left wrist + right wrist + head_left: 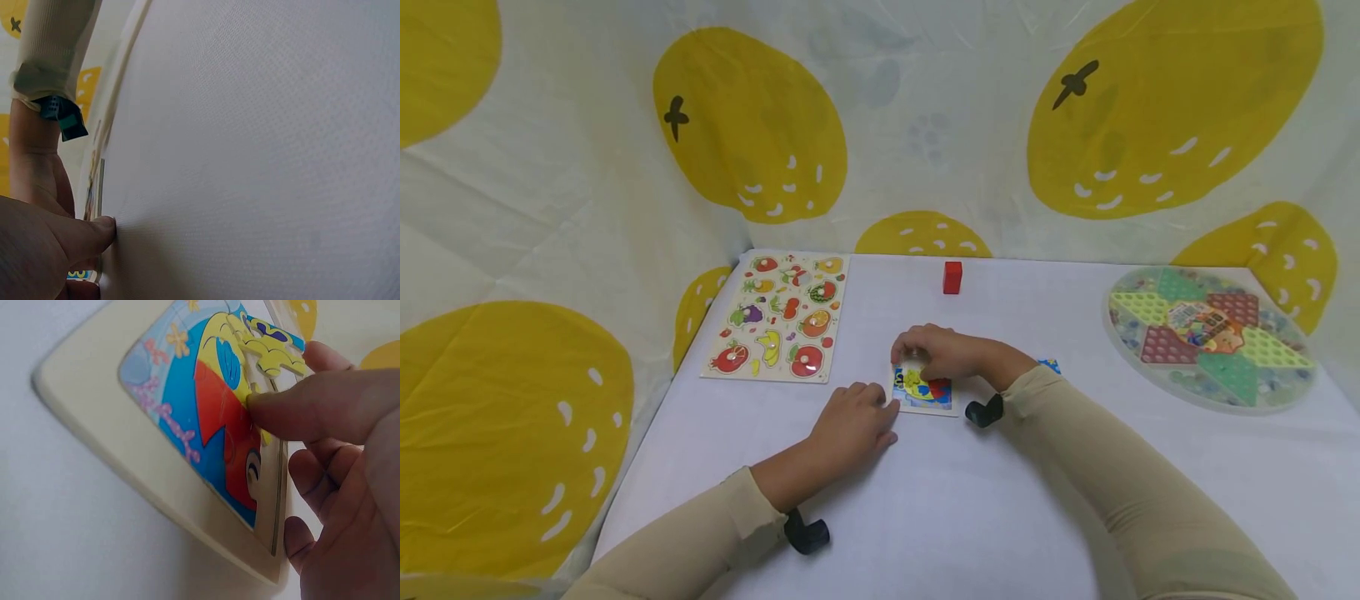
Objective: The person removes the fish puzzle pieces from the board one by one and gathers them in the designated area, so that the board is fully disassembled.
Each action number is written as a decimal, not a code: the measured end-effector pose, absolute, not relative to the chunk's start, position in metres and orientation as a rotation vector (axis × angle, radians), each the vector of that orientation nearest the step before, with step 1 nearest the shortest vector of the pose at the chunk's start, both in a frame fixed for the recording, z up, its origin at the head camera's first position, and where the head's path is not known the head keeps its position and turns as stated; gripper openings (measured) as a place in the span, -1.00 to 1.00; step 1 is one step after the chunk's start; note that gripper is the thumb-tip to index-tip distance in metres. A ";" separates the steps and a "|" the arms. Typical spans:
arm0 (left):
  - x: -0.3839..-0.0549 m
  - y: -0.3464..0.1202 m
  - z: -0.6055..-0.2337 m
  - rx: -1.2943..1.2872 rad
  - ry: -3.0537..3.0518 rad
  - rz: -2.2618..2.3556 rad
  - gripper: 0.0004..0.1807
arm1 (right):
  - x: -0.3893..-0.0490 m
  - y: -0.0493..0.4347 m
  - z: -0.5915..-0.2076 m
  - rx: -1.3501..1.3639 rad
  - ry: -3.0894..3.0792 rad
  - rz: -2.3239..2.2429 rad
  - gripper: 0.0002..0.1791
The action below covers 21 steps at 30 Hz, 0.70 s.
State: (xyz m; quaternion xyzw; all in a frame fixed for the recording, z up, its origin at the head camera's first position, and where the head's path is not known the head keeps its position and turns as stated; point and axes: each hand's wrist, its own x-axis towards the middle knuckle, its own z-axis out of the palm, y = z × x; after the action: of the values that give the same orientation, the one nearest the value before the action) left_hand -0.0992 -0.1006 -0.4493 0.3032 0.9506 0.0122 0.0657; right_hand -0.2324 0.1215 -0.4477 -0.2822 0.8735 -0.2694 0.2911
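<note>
Tabletop (925, 500), small puzzle (169, 419), red block (952, 278) head-view only

Pale-framed puzzle (140, 444) flat on white cloth (940, 500); yellow piece (270, 355) unseated

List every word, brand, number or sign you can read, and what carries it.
None reads clearly.
Orange-and-white label on the round clear plastic game board: any print is too small and blurred.
Yellow letter-like marks on the small rectangular wooden jigsaw puzzle: partly hidden, unreadable.
</note>
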 end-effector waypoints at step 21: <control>-0.100 -0.098 -0.449 0.884 2.864 0.029 -0.32 | -0.240 0.132 -0.453 -0.862 2.231 -0.848 -0.59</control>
State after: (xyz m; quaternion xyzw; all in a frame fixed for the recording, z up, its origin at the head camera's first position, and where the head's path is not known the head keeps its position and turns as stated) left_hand -0.0996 -0.0982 -0.4492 0.2942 0.9530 0.0097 0.0720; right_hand -0.2401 0.1317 -0.4532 -0.3244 0.8393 -0.3192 0.2975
